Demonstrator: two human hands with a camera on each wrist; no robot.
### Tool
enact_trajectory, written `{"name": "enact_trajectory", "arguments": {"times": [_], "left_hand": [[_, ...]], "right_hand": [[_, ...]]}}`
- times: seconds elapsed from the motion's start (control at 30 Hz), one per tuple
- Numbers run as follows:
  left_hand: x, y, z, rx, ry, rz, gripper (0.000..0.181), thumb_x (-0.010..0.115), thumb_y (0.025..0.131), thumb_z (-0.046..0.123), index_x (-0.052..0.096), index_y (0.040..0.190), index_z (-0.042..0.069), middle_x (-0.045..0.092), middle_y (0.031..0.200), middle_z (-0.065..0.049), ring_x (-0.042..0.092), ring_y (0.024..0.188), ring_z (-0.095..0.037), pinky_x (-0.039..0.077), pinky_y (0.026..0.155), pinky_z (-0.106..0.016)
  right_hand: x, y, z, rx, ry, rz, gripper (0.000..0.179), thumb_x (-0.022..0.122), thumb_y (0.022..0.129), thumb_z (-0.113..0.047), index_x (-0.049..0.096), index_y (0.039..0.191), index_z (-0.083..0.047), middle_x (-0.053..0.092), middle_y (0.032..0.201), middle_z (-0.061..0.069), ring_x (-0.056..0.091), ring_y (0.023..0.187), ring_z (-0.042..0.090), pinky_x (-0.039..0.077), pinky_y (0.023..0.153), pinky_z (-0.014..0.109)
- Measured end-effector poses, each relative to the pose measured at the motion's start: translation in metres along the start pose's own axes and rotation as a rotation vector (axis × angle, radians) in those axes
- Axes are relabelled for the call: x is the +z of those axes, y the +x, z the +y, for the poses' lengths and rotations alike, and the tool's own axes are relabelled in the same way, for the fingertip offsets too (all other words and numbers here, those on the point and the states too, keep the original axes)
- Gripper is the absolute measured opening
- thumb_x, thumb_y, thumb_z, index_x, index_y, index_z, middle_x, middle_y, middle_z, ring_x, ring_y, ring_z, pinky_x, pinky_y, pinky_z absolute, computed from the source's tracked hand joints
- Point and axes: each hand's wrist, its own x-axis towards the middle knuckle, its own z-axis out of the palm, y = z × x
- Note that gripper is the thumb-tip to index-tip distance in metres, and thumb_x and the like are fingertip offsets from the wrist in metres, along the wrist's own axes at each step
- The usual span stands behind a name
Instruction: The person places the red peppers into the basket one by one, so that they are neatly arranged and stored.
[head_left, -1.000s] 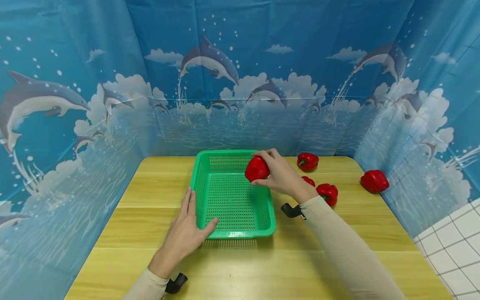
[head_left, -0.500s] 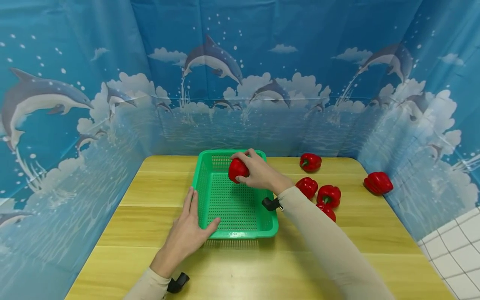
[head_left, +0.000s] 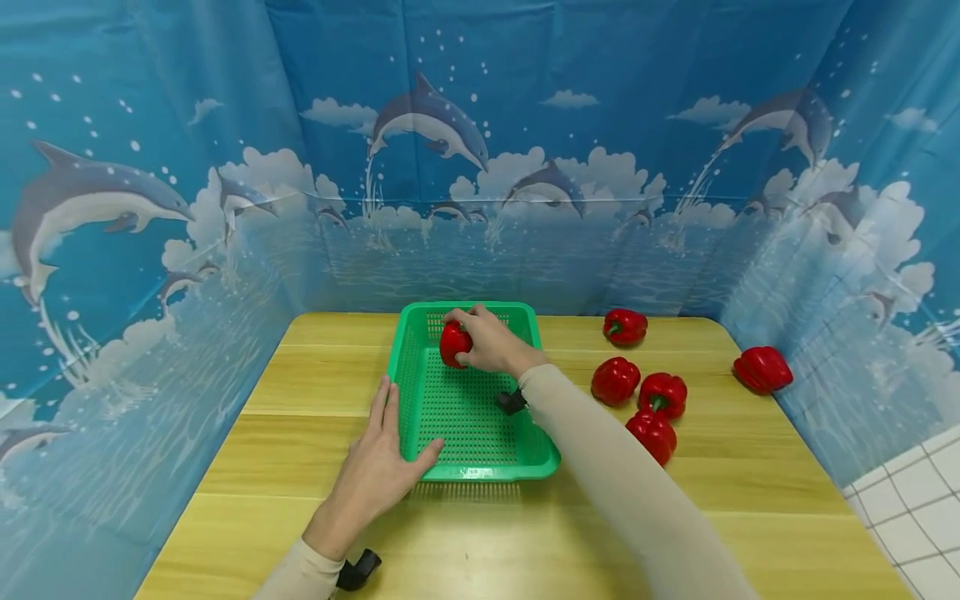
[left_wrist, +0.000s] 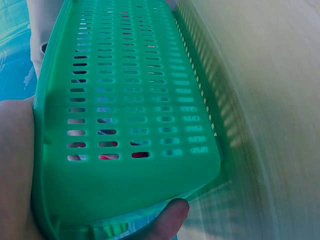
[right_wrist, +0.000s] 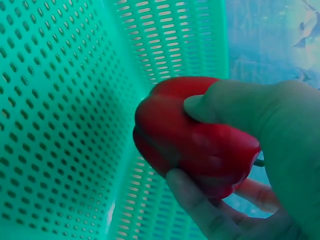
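A red bell pepper point(head_left: 453, 343) is gripped between the thumb and fingers of my right hand point(head_left: 487, 340), inside the far left part of the green plastic basket point(head_left: 483, 473). In the right wrist view the bell pepper point(right_wrist: 190, 135) lies on its side in the grasp, green stem toward the palm, close to the basket's slotted wall point(right_wrist: 165, 45). My left hand point(head_left: 375, 468) rests at the basket's near left corner, fingers straight along the left side and thumb at the front rim. The left wrist view shows a fingertip point(left_wrist: 176, 214) touching the basket wall point(left_wrist: 130, 175).
Right of the basket, several red bell peppers lie on the wooden table point(head_left: 300, 392): one at the back point(head_left: 625, 327), a loose cluster nearer point(head_left: 617, 382), and one by the right edge point(head_left: 762, 370). A dolphin-print curtain point(head_left: 480, 250) borders the table behind and at both sides.
My right hand has carried the bell pepper leftward from the basket's right rim to its far left part, and lower. The left hand has stayed at the basket's corner.
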Motion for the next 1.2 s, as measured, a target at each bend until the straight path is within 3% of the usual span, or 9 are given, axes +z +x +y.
{"name": "enact_trajectory", "arguments": {"times": [0.27,0.5,0.7,0.83,1.2], "left_hand": [[0.001,0.000,-0.001,-0.004,0.000,0.002,0.117,0.060,0.095,0.078,0.010,0.173,0.007,-0.002,0.183,-0.002,0.075,0.107,-0.039,0.060,0.068,-0.045],[0.002,0.000,0.001,-0.005,0.007,0.015,0.114,0.063,0.096,0.072,0.011,0.173,0.006,-0.001,0.183,-0.003,0.074,0.111,-0.042,0.062,0.076,-0.052],[0.002,0.002,0.000,-0.006,-0.001,0.008,0.115,0.065,0.095,0.072,0.011,0.172,0.006,0.001,0.183,-0.004,0.076,0.091,-0.035,0.052,0.055,-0.033],[0.001,0.003,0.000,-0.008,-0.012,0.009,0.116,0.065,0.095,0.072,0.011,0.172,0.006,0.000,0.183,-0.004,0.075,0.081,-0.030,0.045,0.049,-0.029],[0.003,0.001,0.000,-0.003,-0.004,0.018,0.115,0.063,0.095,0.075,0.013,0.172,0.006,0.002,0.183,-0.004,0.077,0.091,-0.032,0.050,0.055,-0.031]], "right_hand": [[0.019,0.013,0.004,0.020,0.001,-0.021,0.067,0.085,0.093,-0.013,0.055,0.151,-0.023,0.054,0.144,0.016,0.062,0.125,0.032,0.060,0.098,0.045],[0.025,0.019,0.003,-0.008,-0.013,-0.042,0.075,0.082,0.094,-0.008,0.050,0.160,-0.023,0.049,0.156,0.018,0.058,0.136,0.036,0.059,0.102,0.047],[0.023,0.019,0.000,-0.008,-0.004,-0.035,0.082,0.083,0.094,-0.009,0.044,0.164,-0.023,0.045,0.161,0.018,0.051,0.145,0.038,0.057,0.107,0.051],[0.020,0.016,-0.001,-0.006,0.003,-0.039,0.084,0.084,0.093,-0.011,0.042,0.165,-0.022,0.042,0.164,0.017,0.050,0.146,0.038,0.056,0.108,0.052],[0.015,0.003,-0.001,0.028,-0.020,-0.031,0.088,0.085,0.094,-0.018,0.038,0.167,-0.025,0.042,0.165,0.015,0.057,0.141,0.036,0.058,0.104,0.054]]}}
